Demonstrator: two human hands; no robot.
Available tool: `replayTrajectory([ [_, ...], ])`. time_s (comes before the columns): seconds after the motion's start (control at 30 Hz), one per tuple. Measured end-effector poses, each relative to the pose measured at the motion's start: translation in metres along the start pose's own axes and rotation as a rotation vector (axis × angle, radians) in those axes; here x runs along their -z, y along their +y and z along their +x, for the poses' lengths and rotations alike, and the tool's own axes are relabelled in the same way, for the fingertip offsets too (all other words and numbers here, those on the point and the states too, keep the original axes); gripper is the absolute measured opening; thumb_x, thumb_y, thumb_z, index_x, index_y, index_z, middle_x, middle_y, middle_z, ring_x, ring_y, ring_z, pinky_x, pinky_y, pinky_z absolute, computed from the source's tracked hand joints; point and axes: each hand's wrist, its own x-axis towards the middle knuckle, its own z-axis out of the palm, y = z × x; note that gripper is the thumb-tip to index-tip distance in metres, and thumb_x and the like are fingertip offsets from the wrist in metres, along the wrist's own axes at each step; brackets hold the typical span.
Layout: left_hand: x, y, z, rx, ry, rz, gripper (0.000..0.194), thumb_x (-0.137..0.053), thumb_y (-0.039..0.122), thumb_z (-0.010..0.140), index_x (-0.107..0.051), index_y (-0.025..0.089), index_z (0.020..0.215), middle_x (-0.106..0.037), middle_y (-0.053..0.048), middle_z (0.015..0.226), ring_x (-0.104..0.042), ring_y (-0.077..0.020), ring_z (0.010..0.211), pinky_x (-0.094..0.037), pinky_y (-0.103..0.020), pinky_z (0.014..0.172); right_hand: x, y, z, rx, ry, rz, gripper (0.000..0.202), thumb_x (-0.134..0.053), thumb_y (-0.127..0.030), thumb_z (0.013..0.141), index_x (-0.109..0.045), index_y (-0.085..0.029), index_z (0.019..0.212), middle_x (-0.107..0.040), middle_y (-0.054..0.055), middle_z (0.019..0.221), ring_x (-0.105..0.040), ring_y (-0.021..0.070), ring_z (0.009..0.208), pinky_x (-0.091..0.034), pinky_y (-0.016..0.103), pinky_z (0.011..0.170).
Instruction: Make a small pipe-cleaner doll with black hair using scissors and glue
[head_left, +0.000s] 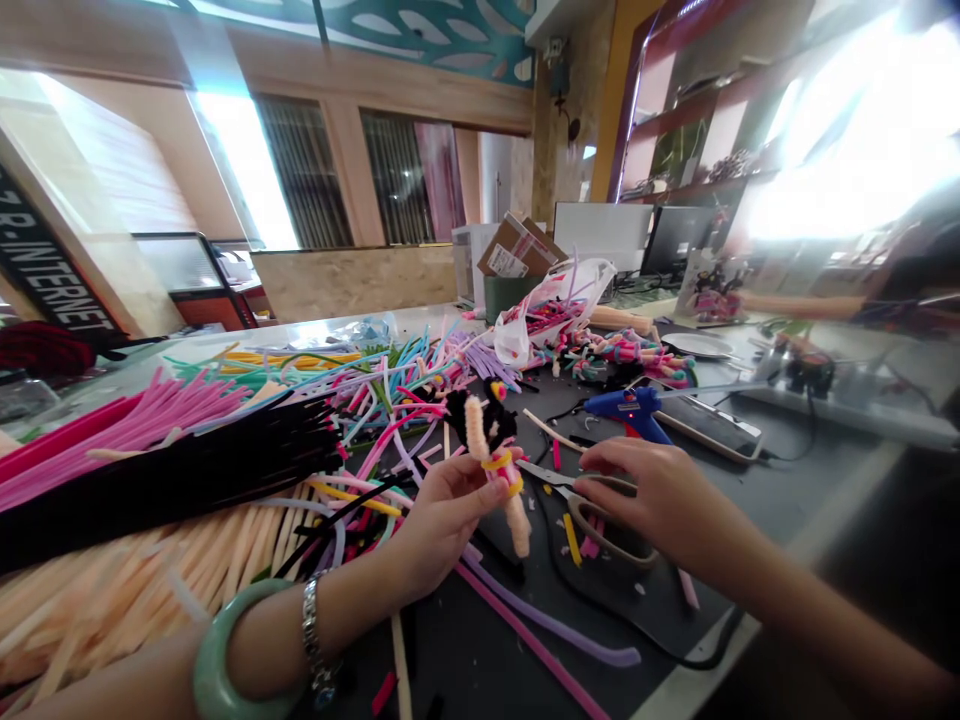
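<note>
My left hand is closed on a small pipe-cleaner doll, pinched between thumb and fingers. The doll has black fuzzy hair, a beige raised arm and leg, and a pink body ringed with yellow. Over the scissors is my right hand, its thumb and index finger apart around the upper handle. The scissors lie with their blades towards the doll. A beige pipe cleaner ends close to the right fingertips; whether they touch it is unclear.
Black pipe cleaners, beige ones and pink ones are piled at left. A blue glue gun and a phone lie beyond my right hand. A black cable crosses the dark tabletop. Finished-looking pieces and a plastic bag are behind.
</note>
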Motion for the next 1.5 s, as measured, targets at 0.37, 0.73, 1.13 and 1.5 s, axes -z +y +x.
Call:
replayTrajectory([
  [0.37, -0.010, -0.003, -0.011, 0.120, -0.387, -0.028, 0.013, -0.072, 0.016, 0.080, -0.073, 0.017, 0.094, -0.075, -0.004, 0.083, -0.070, -0.0154, 0.077, -0.053, -0.026, 0.077, -0.012, -0.040, -0.019, 0.288, 0.322, 0.385, 0.015, -0.069, -0.033, 0.084, -0.063, -0.020, 0.084, -0.064, -0.001, 0.076, -0.059, 0.0127, 0.070, -0.043, 0.024, 0.064],
  [0.73, -0.005, -0.002, -0.012, 0.152, -0.276, 0.003, 0.020, -0.076, 0.022, 0.077, -0.074, 0.020, 0.097, -0.075, -0.003, 0.088, -0.069, -0.0155, 0.085, -0.051, -0.027, 0.085, -0.009, -0.037, -0.018, 0.250, 0.419, 0.374, 0.013, -0.048, -0.019, 0.093, -0.054, -0.019, 0.081, -0.055, -0.002, 0.070, -0.050, 0.0096, 0.062, -0.039, 0.022, 0.059],
  [1.13, -0.003, 0.000, -0.009, 0.185, -0.112, -0.071, 0.023, -0.088, 0.021, 0.059, -0.077, 0.017, 0.079, -0.074, -0.002, 0.081, -0.068, -0.0139, 0.077, -0.052, -0.024, 0.076, -0.005, -0.007, -0.005, 0.032, 0.443, 0.429, 0.006, -0.064, -0.027, 0.085, -0.066, -0.023, 0.081, -0.062, -0.005, 0.061, -0.054, 0.0087, 0.046, -0.044, 0.022, 0.051],
  [1.5, -0.004, 0.004, -0.008, 0.155, -0.090, -0.017, 0.031, -0.078, 0.041, 0.072, -0.076, 0.012, 0.085, -0.073, -0.008, 0.074, -0.066, -0.0152, 0.070, -0.046, -0.022, 0.061, -0.002, -0.004, 0.000, 0.118, 0.410, 0.202, 0.006, -0.061, -0.020, 0.084, -0.066, -0.022, 0.080, -0.068, -0.004, 0.068, -0.062, 0.0112, 0.061, -0.047, 0.022, 0.062],
])
